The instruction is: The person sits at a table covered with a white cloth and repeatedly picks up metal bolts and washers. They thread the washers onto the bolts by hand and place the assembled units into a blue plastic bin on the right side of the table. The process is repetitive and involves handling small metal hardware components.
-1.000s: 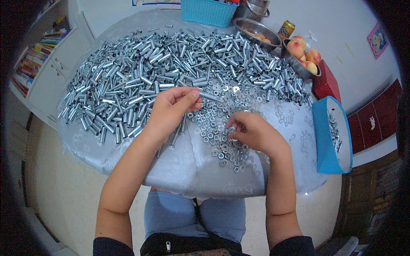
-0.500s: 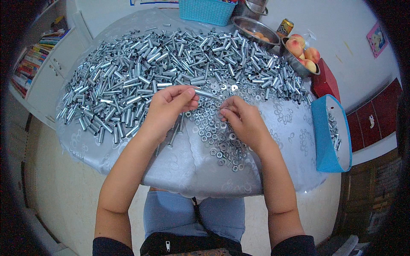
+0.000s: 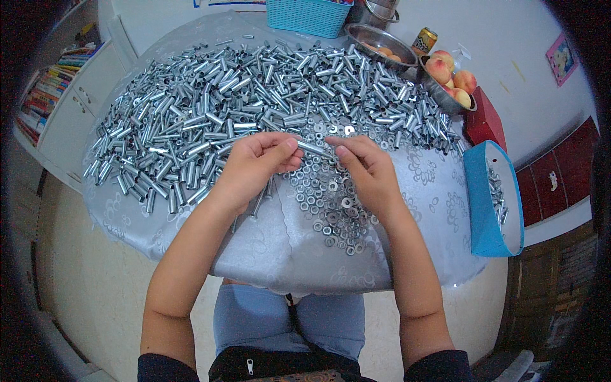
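Note:
Between the thumb and fingers of my left hand [image 3: 258,162] is a slim shiny metal tube [image 3: 310,148], tilted down slightly to the right. My right hand [image 3: 368,167] is at the tube's far end, its thumb and forefinger bent close together. Whatever small part sits in that pinch is too small to make out. Below both hands lies a spread of loose washers and nuts [image 3: 313,194]. A large heap of metal tubes [image 3: 210,105] covers the table beyond and to the left. A few long bolts [image 3: 259,200] lie beside my left wrist.
A blue bin [image 3: 477,197] with metal parts lies at the table's right edge. Along the back stand a turquoise basket [image 3: 305,20], a steel bowl [image 3: 410,58], a bowl of peaches [image 3: 440,95], a drink can [image 3: 425,41] and a red box [image 3: 487,121].
My right hand has risen slightly, bringing its thumb and forefinger up to the tube's end. The left hand has shifted a little lower and to the right, still holding the tube.

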Demonstrator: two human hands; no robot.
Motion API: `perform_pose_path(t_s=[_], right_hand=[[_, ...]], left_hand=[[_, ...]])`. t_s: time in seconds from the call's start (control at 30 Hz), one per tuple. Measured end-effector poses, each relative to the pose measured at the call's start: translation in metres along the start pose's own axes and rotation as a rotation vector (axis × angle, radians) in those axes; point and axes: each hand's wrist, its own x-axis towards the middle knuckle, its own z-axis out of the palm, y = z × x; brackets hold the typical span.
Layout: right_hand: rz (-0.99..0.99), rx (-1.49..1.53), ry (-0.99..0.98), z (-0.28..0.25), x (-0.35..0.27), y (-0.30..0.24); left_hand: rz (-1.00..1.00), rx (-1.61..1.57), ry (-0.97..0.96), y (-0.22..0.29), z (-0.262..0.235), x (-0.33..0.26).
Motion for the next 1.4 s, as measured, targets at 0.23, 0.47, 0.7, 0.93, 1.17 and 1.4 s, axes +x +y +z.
perform_pose_path(t_s=[0.23,0.47,0.7,0.93,1.17,1.4], right_hand=[[0.014,0.111,-0.035,0.004,-0.002,-0.006],[0.126,0.375,-0.123,0.009,-0.005,-0.004],[0.095,0.326,-0.113,0.010,-0.007,-0.007],[0.081,0.266,-0.089,0.005,-0.005,-0.008],[-0.008,0.248,0.031,0.011,-0.007,-0.015],[-0.125,0.130,0.108,0.013,-0.008,-0.021]], left_hand=[[0.020,-0.045,-0.025,-0.002,-0.001,0.001],[0.107,0.008,0.013,-0.004,-0.001,0.003],[0.161,0.058,0.035,-0.006,0.000,0.003],[0.084,-0.014,-0.050,-0.005,0.002,0.001],[0.079,0.059,-0.172,-0.008,0.003,-0.001],[-0.227,-0.011,-0.157,0.006,0.023,-0.007]])
